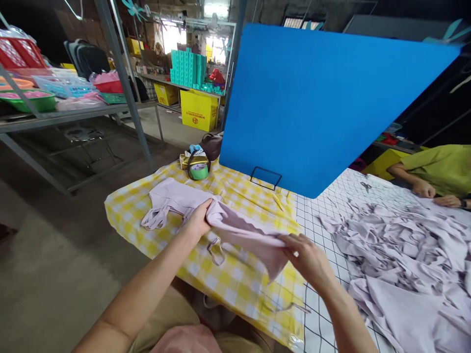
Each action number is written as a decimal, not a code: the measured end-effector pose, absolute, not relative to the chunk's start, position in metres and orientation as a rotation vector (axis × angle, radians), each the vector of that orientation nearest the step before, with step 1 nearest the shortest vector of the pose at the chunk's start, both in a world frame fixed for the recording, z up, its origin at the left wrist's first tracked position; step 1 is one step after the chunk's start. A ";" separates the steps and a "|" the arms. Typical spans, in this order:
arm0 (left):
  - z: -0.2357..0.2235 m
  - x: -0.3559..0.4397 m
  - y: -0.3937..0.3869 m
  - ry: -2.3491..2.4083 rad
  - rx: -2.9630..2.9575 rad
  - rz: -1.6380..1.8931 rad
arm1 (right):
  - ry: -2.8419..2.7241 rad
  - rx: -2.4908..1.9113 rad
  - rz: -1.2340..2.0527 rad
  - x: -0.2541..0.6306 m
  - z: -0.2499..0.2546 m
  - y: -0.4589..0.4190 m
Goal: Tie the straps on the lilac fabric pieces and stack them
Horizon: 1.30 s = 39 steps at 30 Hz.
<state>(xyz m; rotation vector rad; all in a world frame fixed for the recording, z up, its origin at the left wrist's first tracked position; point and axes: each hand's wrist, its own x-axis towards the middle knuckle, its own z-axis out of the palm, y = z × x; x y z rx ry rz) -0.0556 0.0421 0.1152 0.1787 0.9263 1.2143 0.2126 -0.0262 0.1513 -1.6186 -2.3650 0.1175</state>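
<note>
1. Workshop setting: metal shelving [73, 115] at left with baskets, yellow crates [198, 110] and stacked teal boxes [187, 68] at the back, concrete floor below.
2. Table [235, 289] under a yellow checked cloth; to the right it changes to a white cloth with a black grid [316, 215]. An upright blue board [312, 103] stands across the table on a wire stand.
3. Pale lilac garment [235, 228] lies on the yellow cloth, long axis running from far left to near right, straps [154, 218] trailing off its far-left end.
4. Left hand [200, 218] rests on the middle of the garment, fingers curled over a fold of the fabric and pinching it.
5. Right hand [309, 260] holds the near-right end of the same garment, fingers closed on its edge; that corner hangs just below the hand.
6. Key relation: the garment is stretched between both hands, each hand already on it; the strap end lies beyond the left hand, so the left hand is nearer to it.
7. Heap of similar lilac pieces [401, 255] covers the grid cloth, just right of the right hand.
8. Roll of green tape [199, 170] and a gold-wrapped packet [191, 159] sit at the far edge of the table, well apart from the hands.
9. Another person in a green sleeve [441, 169] works at far right, hands on the heap.
10. Writing: red print on a yellow crate, too small to read. No other labels legible.
</note>
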 end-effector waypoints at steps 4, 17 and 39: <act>0.142 -0.060 0.040 0.869 0.186 1.220 | -2.146 -1.462 0.121 0.215 0.184 -0.027; 0.008 -0.048 -0.074 1.390 0.816 1.041 | -1.842 -2.064 0.227 0.202 0.017 -0.117; 0.047 -0.056 -0.068 1.810 1.505 0.567 | -1.080 -2.212 0.644 0.222 0.092 -0.105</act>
